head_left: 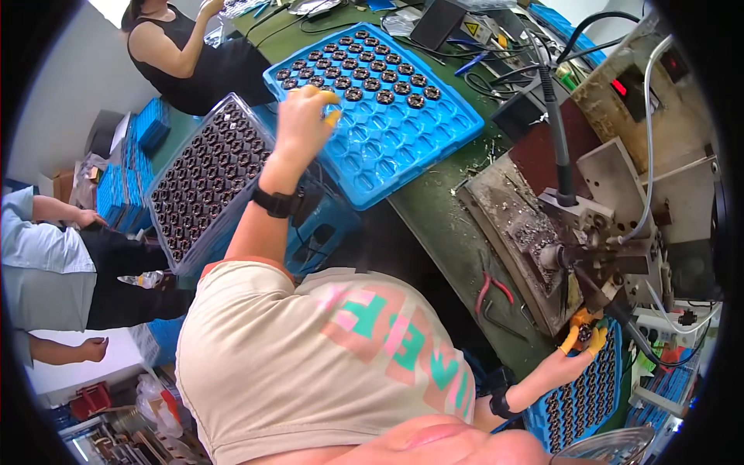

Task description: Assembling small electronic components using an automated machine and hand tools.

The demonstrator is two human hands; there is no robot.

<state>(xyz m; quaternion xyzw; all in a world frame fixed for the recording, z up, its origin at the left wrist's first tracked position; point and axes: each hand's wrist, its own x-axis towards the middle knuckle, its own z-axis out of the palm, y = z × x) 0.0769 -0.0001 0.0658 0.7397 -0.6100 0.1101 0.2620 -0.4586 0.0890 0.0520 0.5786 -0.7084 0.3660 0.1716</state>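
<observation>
My left hand (306,120), with yellow finger covers, hovers over a blue moulded tray (387,167). Its thumb and fingertip are apart, and no part shows between them. Dark round parts that look like small motor stators (385,97) fill the tray's far rows; the nearer pockets are bare. At the lower right, my right hand (570,360), also in yellow finger covers, pinches one similar stator (584,334) beside an orange piece (583,317) at the machine's front. Below that hand lies a second blue tray (554,443), holding rows of the same parts.
A metal-topped machine (535,232) strewn with shavings stands on the green bench (422,205). Red-handled pliers (494,291) and a hex key (504,324) lie near its edge. A clear-edged tray full of stators (209,178) is at left. Two other people stand at left and far left.
</observation>
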